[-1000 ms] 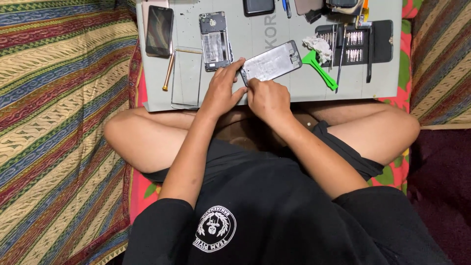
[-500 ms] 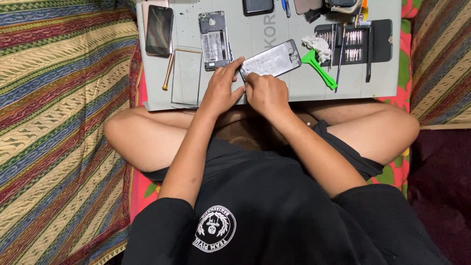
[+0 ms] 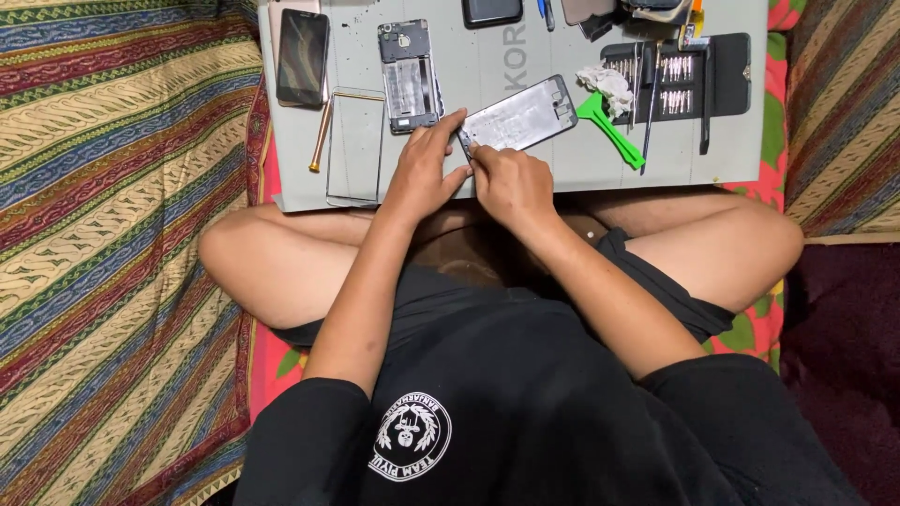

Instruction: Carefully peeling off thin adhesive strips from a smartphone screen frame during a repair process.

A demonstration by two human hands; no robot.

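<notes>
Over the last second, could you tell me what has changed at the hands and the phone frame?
Very little. The left hand and right hand stayed together at the near corner of the silver phone frame, with only slight finger shifts. The frame kept its tilt on the grey mat. The black phone, the opened phone body, the green pry tool and the screwdriver kit did not move.

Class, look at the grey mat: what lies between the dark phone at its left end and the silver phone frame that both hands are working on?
In the head view, an opened phone body and a clear glass panel.
</notes>
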